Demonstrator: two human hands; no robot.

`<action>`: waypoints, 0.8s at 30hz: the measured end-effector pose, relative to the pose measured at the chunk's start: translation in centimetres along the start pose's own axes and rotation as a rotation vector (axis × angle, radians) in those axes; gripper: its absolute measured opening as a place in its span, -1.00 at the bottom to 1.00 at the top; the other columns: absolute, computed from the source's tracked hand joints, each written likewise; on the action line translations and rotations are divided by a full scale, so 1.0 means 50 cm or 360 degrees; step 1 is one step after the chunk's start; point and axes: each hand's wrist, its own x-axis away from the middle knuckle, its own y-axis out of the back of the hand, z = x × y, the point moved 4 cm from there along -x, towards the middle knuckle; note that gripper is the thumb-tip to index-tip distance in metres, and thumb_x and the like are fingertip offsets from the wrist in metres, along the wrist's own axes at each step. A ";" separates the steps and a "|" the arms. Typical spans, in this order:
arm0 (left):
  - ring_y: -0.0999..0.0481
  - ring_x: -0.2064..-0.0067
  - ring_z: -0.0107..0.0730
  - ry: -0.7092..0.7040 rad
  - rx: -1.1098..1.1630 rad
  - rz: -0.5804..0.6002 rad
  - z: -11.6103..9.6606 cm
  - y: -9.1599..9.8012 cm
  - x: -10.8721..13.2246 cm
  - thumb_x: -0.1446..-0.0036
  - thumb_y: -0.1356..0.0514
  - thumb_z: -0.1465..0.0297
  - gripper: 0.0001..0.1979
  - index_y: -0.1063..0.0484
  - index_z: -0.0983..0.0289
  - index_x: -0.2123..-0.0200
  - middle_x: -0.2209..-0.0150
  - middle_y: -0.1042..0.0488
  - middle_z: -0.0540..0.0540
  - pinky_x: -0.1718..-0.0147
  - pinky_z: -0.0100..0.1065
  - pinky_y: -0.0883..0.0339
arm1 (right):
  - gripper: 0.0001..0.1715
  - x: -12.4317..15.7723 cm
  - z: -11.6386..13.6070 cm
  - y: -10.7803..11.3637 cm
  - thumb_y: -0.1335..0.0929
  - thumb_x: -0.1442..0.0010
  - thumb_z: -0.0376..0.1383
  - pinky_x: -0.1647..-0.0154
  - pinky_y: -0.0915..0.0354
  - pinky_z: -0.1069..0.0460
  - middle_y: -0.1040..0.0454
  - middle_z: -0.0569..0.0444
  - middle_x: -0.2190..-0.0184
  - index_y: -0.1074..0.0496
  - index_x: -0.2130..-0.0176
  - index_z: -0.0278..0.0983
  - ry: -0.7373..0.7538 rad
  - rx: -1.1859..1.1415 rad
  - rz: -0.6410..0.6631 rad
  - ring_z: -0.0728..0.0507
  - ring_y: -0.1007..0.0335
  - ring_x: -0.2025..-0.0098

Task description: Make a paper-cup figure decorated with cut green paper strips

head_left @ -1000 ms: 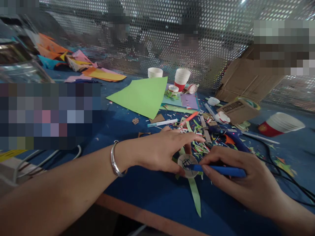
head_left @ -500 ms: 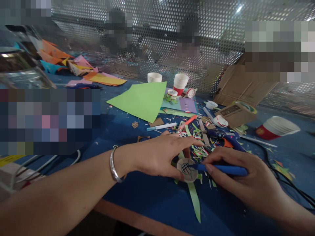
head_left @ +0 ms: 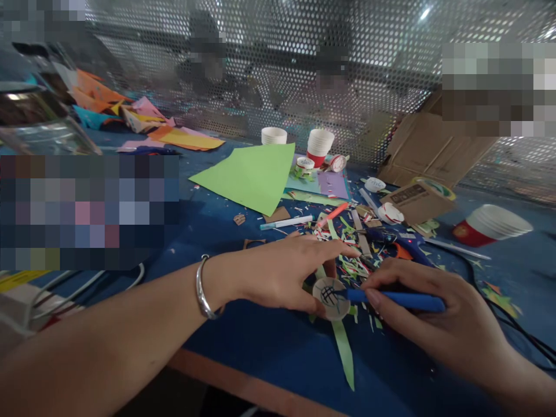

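My left hand is closed round the edge of a small round paper cup base, its thumb on the near side and fingers at the far side. Dark crossed lines are drawn on the disc's pale face. From under it a light green paper strip sticks out toward me. Pinched in my right hand is a blue marker, its tip on the drawn lines. Behind both hands lies a heap of green, white and red paper scraps.
A green paper sheet lies further back, with stacked paper cups behind it. More cups lean at the right. A glue gun, its black cable and a cardboard piece are near my right hand. Perforated metal stands behind.
The right hand and the marker's rear end have shifted slightly right. The marker tip stays on the disc, and the left hand's hold looks the same.
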 end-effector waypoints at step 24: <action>-0.46 -0.14 -0.09 -0.0030 0.0009 -0.0013 -0.007 0.000 -0.001 -0.10 -0.43 0.32 -0.15 -0.15 0.26 -0.39 -0.04 -0.57 0.16 -0.13 -0.19 -0.19 | -0.89 -0.002 0.017 -0.019 -0.39 -0.29 -0.32 0.37 -0.36 0.11 -0.57 0.16 0.41 -0.54 0.30 -0.17 0.0053 -0.0113 0.0050 -0.02 -0.51 0.41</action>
